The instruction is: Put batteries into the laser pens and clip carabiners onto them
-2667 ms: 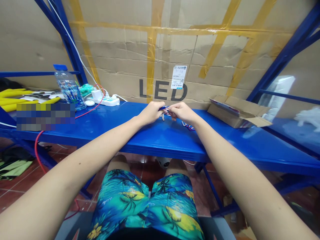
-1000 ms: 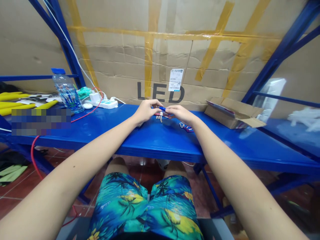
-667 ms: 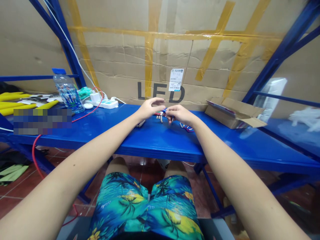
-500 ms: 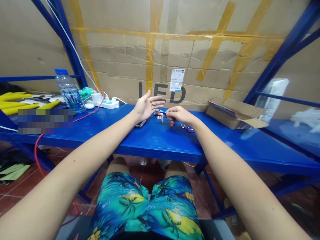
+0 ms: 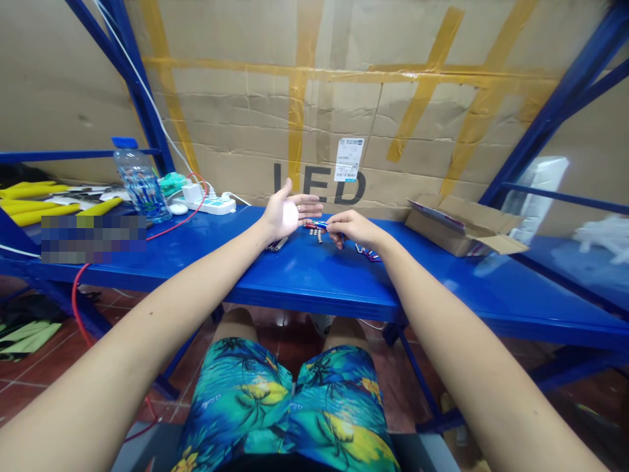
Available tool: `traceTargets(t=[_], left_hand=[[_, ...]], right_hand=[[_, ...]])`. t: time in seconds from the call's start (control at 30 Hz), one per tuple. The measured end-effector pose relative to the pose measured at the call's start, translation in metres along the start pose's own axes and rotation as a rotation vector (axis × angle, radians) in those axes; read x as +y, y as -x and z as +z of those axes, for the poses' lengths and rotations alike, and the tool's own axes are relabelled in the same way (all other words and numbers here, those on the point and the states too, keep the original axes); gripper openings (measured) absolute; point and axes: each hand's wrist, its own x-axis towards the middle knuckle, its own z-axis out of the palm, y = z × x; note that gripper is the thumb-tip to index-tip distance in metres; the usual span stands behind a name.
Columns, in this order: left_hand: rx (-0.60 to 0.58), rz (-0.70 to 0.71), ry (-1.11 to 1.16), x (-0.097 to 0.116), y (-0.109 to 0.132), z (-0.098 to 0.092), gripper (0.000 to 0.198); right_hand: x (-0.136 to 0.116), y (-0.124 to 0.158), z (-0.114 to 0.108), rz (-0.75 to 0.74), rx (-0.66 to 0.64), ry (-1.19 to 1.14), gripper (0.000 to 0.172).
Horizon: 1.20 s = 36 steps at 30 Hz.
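My left hand (image 5: pixel 289 215) is open above the blue table (image 5: pixel 314 282), palm turned to the right and fingers stretched out. A bright white spot lights its palm. My right hand (image 5: pixel 354 228) pinches a small blue flashlight (image 5: pixel 320 224) that points toward that palm. Below and between the hands lie several small silver round pieces (image 5: pixel 315 235), with a red tube-shaped piece (image 5: pixel 308 225) behind them. Slim metallic pieces (image 5: pixel 278 245) lie under my left wrist, partly hidden. Beside my right wrist are coloured clip-like loops (image 5: pixel 368 254), partly covered.
An open cardboard box (image 5: pixel 455 229) stands at the right. At the left are a water bottle (image 5: pixel 140 180), a white power strip (image 5: pixel 216 204), a red cable (image 5: pixel 170 229) and yellow-handled tools (image 5: pixel 39 210). A large taped carton (image 5: pixel 236 131) forms the back.
A bright light spot now shows on my left palm, where none was before. The blue flashlight has tilted slightly in my right hand. Both hands stay in nearly the same place.
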Motion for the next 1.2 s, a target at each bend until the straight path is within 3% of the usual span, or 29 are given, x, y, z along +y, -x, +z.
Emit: traceTargets(t=[0.3,0.83,1.2], left_hand=[[-0.022,0.068,-0.136,0.0026,0.0013,0.0008,0.09],[-0.024,0.098,-0.164,0.0025,0.0027,0.001,0.085],[0.025,0.01,-0.036,0.0031,0.0025,0.001,0.086]], right_hand=[[0.0029,-0.0023,-0.0013,0.022,0.031,-0.027,0.024],[0.0036,-0.0024,-0.0016,0.0,0.003,-0.051,0.019],[-0.0004,-0.0004,-0.001,0.015,0.007,-0.032,0.022]])
